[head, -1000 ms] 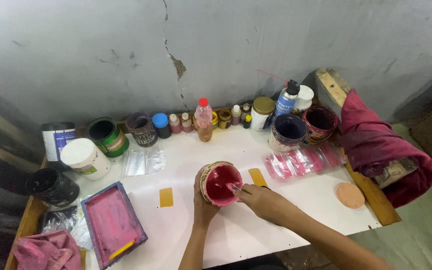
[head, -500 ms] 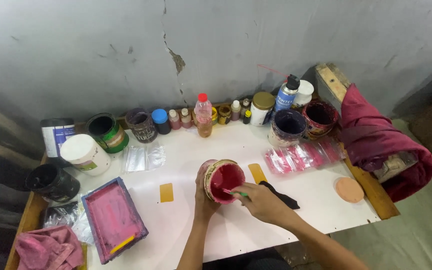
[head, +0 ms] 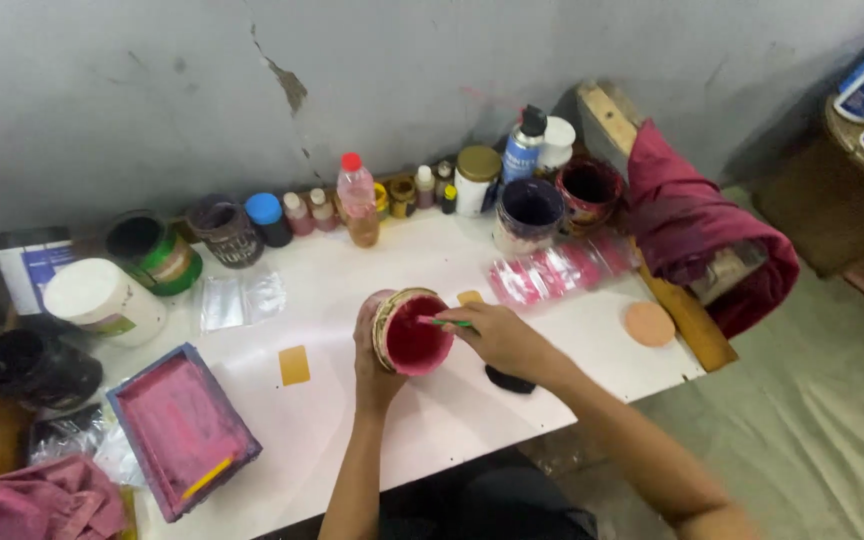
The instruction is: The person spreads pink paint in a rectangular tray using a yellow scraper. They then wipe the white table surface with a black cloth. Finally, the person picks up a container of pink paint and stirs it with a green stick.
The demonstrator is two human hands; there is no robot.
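Stick (head: 447, 322) now inside tilted pot (head: 410, 332).

A white table (head: 472, 400) stands against a grey wall (head: 402, 70). Along the wall edge: a row of small bottles (head: 357, 205), a blue spray can (head: 524, 150), and open paint pots (head: 530, 210). A white tub (head: 102, 300) sits at the left. A pink-stained tray (head: 182, 430) lies near the front corner. A dark red cloth (head: 702, 235) hangs at the right end.
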